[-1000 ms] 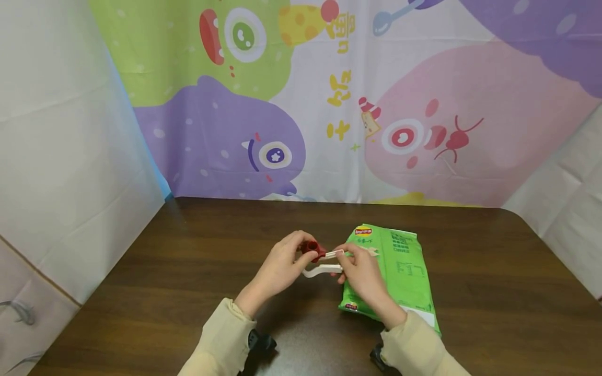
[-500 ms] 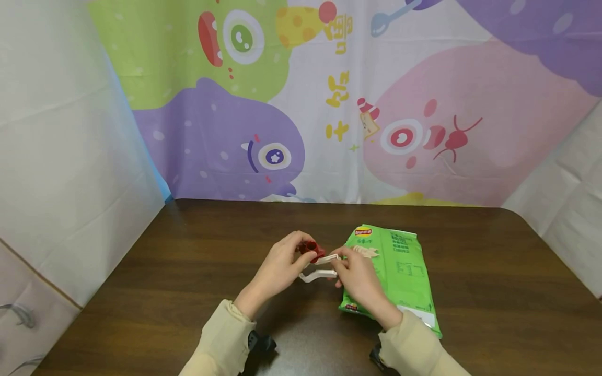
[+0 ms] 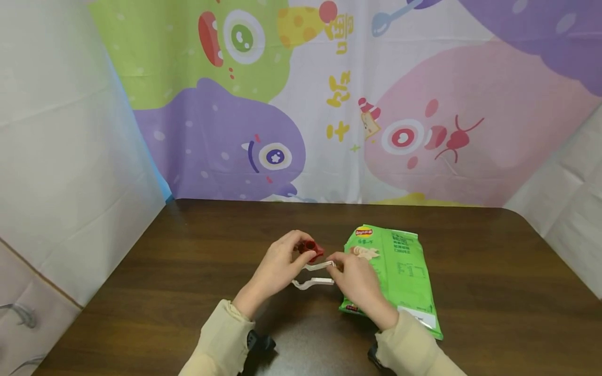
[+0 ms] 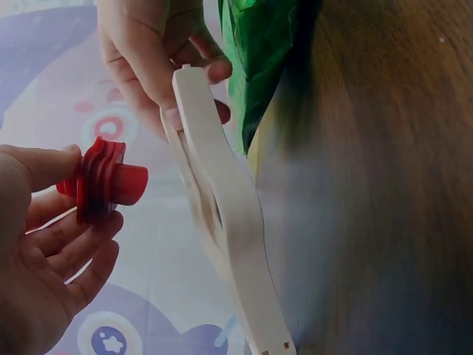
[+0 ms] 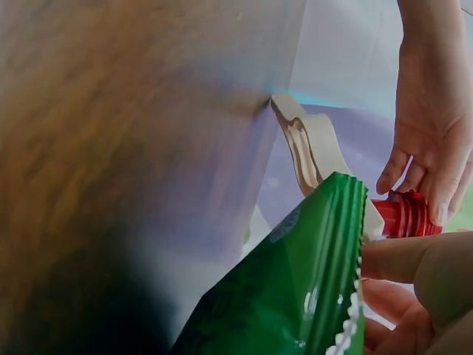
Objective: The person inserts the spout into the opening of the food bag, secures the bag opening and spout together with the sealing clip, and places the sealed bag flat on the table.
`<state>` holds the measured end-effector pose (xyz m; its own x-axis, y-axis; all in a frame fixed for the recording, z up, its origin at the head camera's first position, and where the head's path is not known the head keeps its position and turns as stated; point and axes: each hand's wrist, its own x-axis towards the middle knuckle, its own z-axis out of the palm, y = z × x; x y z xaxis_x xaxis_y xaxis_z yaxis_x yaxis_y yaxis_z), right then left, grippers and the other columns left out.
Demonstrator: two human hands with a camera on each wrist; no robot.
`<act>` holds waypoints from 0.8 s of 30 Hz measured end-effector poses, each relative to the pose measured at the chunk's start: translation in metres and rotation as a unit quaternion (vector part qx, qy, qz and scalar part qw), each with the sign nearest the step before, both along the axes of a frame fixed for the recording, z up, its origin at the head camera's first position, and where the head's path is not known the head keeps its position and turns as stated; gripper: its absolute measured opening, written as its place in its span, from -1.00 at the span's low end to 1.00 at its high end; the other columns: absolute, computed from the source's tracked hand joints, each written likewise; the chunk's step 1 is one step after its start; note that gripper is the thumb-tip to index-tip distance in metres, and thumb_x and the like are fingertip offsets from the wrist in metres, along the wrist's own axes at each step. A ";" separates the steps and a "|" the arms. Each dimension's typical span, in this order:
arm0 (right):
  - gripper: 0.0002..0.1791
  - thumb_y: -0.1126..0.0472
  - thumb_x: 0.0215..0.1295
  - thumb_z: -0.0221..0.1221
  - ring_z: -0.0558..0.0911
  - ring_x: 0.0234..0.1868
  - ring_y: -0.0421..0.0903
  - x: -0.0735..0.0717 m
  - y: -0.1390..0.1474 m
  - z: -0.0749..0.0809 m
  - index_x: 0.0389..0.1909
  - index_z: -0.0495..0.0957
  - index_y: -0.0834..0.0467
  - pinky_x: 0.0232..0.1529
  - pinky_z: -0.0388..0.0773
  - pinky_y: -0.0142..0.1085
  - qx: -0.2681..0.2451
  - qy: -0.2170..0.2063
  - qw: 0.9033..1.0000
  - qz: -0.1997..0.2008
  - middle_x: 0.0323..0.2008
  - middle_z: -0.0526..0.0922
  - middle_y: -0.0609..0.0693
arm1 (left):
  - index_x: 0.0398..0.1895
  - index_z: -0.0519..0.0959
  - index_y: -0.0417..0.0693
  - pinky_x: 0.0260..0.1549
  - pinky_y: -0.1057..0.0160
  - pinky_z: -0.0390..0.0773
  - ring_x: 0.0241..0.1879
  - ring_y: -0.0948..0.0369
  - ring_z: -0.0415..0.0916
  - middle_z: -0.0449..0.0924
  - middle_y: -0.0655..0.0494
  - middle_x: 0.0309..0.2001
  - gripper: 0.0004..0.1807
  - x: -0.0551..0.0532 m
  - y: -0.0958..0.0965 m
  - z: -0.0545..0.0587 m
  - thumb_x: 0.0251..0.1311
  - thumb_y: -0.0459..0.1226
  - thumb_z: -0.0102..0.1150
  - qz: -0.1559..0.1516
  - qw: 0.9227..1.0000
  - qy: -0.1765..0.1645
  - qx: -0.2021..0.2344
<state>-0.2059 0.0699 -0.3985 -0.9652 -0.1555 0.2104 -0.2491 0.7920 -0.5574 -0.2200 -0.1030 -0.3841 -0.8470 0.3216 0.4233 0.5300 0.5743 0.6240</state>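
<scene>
My left hand (image 3: 277, 261) pinches a red plastic spout piece (image 4: 103, 181) between thumb and fingers, its short round tube pointing toward the clip. My right hand (image 3: 359, 284) grips one end of a long white bag clip (image 4: 229, 177); its two wavy arms stand apart in the head view. In the left wrist view a gap shows between spout piece and clip. Behind and right of my right hand lies a green chip bag (image 3: 404, 271) on the brown table (image 3: 155, 292), partly covered by that hand and forearm.
A cartoon-printed cloth (image 3: 329, 172) hangs behind the table's far edge. White cloth walls (image 3: 70, 130) stand at the left and right. Dark wrist cameras (image 3: 261, 342) sit under both sleeves.
My right hand has moved a little left and toward me, bringing the white clip along, lower than the red spout piece. My left hand has hardly moved. The bag stays put.
</scene>
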 end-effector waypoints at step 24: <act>-0.97 0.25 -0.11 0.22 0.53 -0.52 -0.14 -0.004 -0.010 0.000 -0.59 0.59 0.04 -0.29 0.30 -0.07 0.188 -0.012 0.980 0.058 -0.60 0.57 -0.13 | -0.22 0.47 0.09 -0.27 0.34 0.51 -0.26 0.36 0.50 0.50 0.30 -0.27 -0.87 0.001 -0.002 0.001 0.17 -0.20 0.15 -0.009 0.999 -0.035 0.005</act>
